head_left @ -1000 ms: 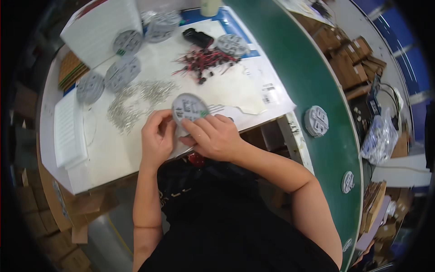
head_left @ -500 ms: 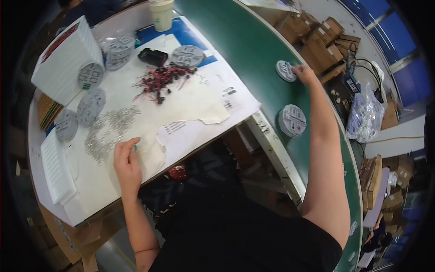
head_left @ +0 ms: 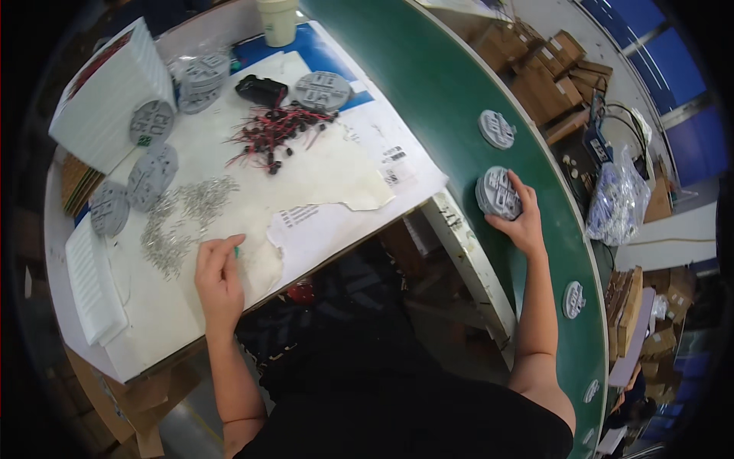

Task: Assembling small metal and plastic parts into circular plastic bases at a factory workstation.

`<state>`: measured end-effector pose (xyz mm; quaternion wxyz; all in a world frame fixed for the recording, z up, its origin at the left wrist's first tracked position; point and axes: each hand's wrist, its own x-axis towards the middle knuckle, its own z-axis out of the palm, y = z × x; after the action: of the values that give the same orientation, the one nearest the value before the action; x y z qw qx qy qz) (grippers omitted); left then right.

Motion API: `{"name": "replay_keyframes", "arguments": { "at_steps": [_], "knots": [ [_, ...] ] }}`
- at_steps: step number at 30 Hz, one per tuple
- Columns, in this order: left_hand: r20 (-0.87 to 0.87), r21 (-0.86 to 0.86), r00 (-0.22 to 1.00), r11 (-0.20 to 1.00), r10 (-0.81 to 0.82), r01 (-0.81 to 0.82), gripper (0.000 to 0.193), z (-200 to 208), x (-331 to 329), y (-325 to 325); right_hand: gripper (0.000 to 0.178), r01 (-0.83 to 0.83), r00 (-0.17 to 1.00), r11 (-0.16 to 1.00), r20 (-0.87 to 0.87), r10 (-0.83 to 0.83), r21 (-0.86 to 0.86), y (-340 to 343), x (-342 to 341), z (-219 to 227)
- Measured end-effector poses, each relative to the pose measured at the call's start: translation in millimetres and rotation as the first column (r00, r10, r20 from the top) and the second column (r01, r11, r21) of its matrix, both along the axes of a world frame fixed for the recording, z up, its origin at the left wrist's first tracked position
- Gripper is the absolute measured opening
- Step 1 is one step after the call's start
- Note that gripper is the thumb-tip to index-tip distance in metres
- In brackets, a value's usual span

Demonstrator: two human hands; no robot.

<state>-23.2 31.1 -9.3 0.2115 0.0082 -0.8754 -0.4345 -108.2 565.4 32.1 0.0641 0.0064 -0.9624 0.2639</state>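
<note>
On the green belt (head_left: 428,115), the grey disc stack (head_left: 495,193) is held at its rim by the right hand (head_left: 524,217); layers should be squeezed evenly, kept level; a green piece (head_left: 237,251) is pinched by the narrowed left hand (head_left: 220,284).

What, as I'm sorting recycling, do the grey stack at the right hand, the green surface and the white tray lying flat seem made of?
Grey stack at the right hand: probably matte moulded plastic, from its even colour and recessed shapes.
Green surface: perhaps rubber or coated belting, being smooth and uniform.
White tray: matte-looking foam or thin plastic; its pale ridges leave either open.
</note>
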Motion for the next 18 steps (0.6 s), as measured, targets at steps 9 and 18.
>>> {"name": "replay_keyframes", "arguments": {
  "at_steps": [9, 18],
  "knots": [
    [-0.007, 0.125, 0.993, 0.985, 0.119, -0.118, 0.02, 2.9, 5.9, -1.7, 0.101, -0.399, 0.917, 0.917, -0.041, 0.398, -0.015, -192.2, -141.5, 13.5],
    [-0.021, 0.277, 0.998, 0.96, 0.056, -0.048, 0.017, -0.1, 5.5, -7.9, 0.024, -0.349, 0.918, 0.937, -0.198, 0.344, 0.01, -194.2, -136.0, -10.3]
  ]
}}
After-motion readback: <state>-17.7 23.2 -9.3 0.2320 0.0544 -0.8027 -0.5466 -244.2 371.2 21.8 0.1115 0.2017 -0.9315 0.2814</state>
